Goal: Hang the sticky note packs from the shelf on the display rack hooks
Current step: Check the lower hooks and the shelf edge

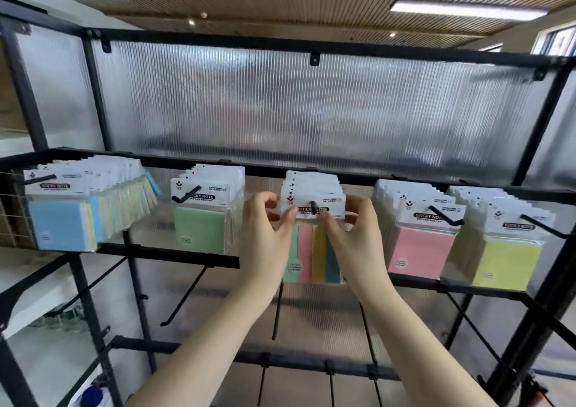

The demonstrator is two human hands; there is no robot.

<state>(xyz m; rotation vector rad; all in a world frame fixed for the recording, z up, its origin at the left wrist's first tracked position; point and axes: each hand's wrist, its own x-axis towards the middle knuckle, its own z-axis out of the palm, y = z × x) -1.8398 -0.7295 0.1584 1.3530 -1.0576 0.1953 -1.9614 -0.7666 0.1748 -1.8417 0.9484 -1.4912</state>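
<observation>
At the centre of the frame both forearms rise from the lower edge, wrists bent back, to a multicolour sticky note pack (312, 252) on the middle hook (312, 204) of the black display rack (311, 44). The left hand (267, 235) pinches the pack's white header card at its left edge, thumb in front, fingers curled behind. The right hand (353, 235) pinches the right edge the same way, thumb near the hook. The hook's tip pokes through the header's hole. Blue (59, 226), green (199, 229), pink (420, 250) and yellow packs (505, 263) hang on neighbouring hooks.
</observation>
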